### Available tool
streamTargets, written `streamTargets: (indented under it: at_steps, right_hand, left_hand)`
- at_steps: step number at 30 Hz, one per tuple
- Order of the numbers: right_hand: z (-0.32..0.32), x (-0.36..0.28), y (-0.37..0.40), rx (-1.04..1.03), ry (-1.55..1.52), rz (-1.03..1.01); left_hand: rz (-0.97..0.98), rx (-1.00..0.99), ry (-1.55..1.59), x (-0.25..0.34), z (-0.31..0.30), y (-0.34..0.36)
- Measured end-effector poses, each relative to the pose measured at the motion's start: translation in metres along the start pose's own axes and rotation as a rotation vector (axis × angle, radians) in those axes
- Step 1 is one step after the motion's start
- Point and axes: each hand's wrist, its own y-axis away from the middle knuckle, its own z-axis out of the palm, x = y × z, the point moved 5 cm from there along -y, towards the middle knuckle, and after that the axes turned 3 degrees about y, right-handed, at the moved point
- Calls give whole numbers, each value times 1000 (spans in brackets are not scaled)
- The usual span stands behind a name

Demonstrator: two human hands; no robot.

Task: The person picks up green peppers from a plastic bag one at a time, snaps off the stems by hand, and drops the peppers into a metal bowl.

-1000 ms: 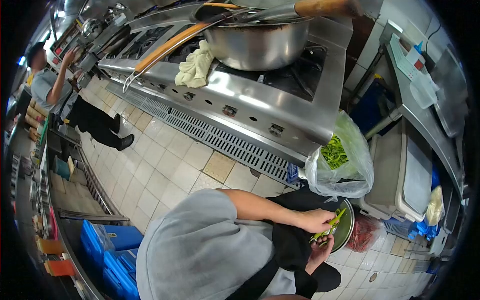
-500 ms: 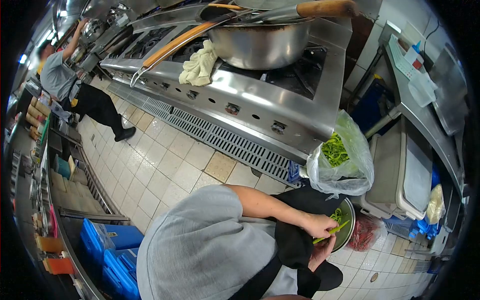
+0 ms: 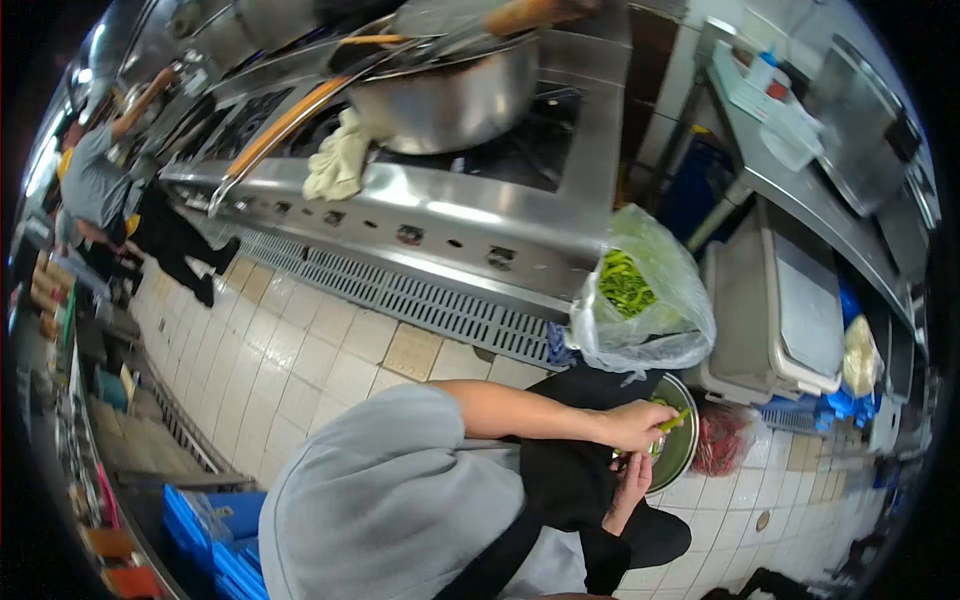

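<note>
My left hand (image 3: 636, 424) reaches across my black apron and pinches a long green pepper (image 3: 674, 419) over the rim of a metal bowl (image 3: 690, 462) on the floor. The bowl holds more green peppers. My right hand (image 3: 628, 488) sits just below it, fingers curled up towards the pepper's near end; what it grips is hidden. A clear plastic bag (image 3: 680, 330) full of green peppers (image 3: 624, 283) stands right behind the bowl.
A bag of red chillies (image 3: 724, 450) lies right of the bowl, grey lidded bins (image 3: 775, 310) beyond. A steel stove (image 3: 470, 210) carries a big pot (image 3: 450, 100) and a cloth (image 3: 335, 160). A floor drain grate (image 3: 400, 290) runs along it. A co-worker (image 3: 100, 190) stands far left. Blue crates (image 3: 205, 520) sit lower left.
My view has swung so the stove and bag sit further left. Both hands stay at the bowl; the pepper is now mostly in my left hand. The co-worker has moved along the stove.
</note>
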Motion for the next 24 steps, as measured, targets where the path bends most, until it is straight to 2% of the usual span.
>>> streamTargets:
  at_steps: [3,5,7,9,11,13,15,19,21,22,23,24]
  right_hand:
    - [4,-10,6,153,1,96]
    - [9,-17,7,75,173,54]
    - [4,-14,9,101,248,71]
    - [2,-15,11,148,274,24]
    - [-9,-4,12,177,179,49]
    - [-15,-2,13,204,227,74]
    - [-16,-7,16,193,361,-2]
    - [-7,-17,17,187,437,-171]
    - [-3,-27,20,156,412,-190]
    - [-4,-22,21,146,427,-228]
    - [-14,0,22,156,459,-183]
    - [-10,-9,27,162,485,-163]
  left_hand:
    - [215,133,20,11,-5,0]
    - [201,68,-47,9,-1,-2]
    - [14,-42,-38,6,5,-3]
    - [-8,-21,22,-31,20,-4]
    - [-14,39,63,-28,20,-4]
    - [-165,-32,-86,-32,23,-9]
    - [-175,-81,-137,-45,33,-14]
    - [-210,-70,-9,-78,51,-10]
    - [-319,-103,96,-106,59,-6]
    - [-469,-122,273,-96,63,-4]
    - [-630,-117,450,-86,64,-1]
    - [-727,-144,549,-81,65,-1]
